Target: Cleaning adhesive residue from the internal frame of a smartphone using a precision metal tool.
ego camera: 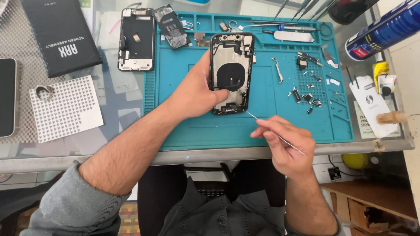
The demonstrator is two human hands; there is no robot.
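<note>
An opened phone housing (231,72) lies upright on the teal work mat (183,126), its dark insides and round coil showing. My left hand (194,89) grips its left edge, thumb pressed on the lower inside. Below and to the right, my right hand (284,142) pinches thin metal tweezers (253,117), the tip pointing up-left toward the housing's bottom right corner without touching it.
Small screws and brackets (306,94) are scattered on the mat's right grid. Another phone frame (137,39) and a battery (171,26) lie at top left, a black box (59,35) and a white dotted card (65,107) further left. A blue spray can (385,30) lies at top right.
</note>
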